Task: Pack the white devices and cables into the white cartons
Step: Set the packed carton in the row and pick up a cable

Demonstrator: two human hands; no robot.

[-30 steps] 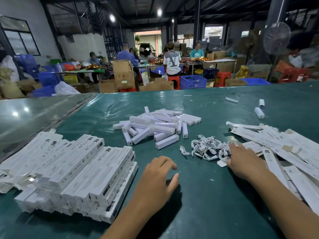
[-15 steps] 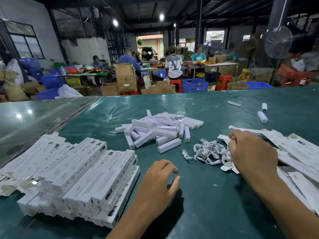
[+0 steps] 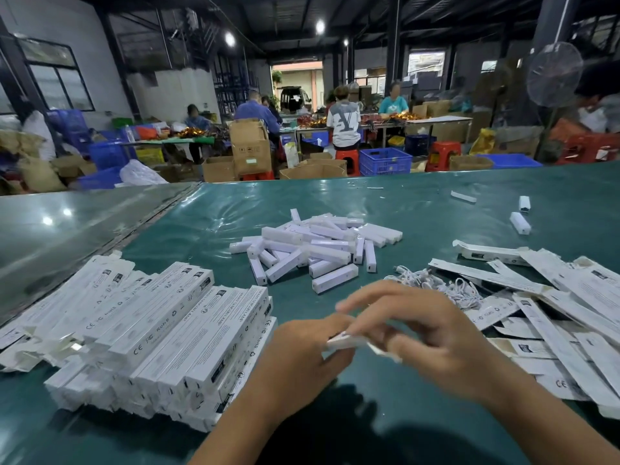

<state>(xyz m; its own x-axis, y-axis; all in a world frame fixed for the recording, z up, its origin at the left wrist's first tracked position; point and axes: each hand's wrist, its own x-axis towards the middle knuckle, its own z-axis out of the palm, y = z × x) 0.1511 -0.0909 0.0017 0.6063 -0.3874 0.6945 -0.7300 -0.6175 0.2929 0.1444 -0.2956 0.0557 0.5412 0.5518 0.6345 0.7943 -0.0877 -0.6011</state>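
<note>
A flat white carton (image 3: 345,341) is held low in the middle, between both hands. My left hand (image 3: 302,360) grips its left end. My right hand (image 3: 426,340) pinches its right part, fingers spread above it, blurred. Behind them lies a heap of white devices (image 3: 318,250) on the green table (image 3: 419,203). A tangle of white cables (image 3: 443,283) sits right of centre. Flat unfolded cartons (image 3: 553,297) spread over the right side. A stack of closed cartons (image 3: 161,330) fills the left.
Two loose white devices (image 3: 520,223) and a small white strip (image 3: 463,196) lie at the far right of the table. A grey table (image 3: 67,229) adjoins on the left. Beyond the far edge are people, cardboard boxes, blue crates and a fan (image 3: 554,73).
My right hand has come from the carton pile on the right to the middle with a flat carton. My left hand, which rested on the table, now grips that carton.
</note>
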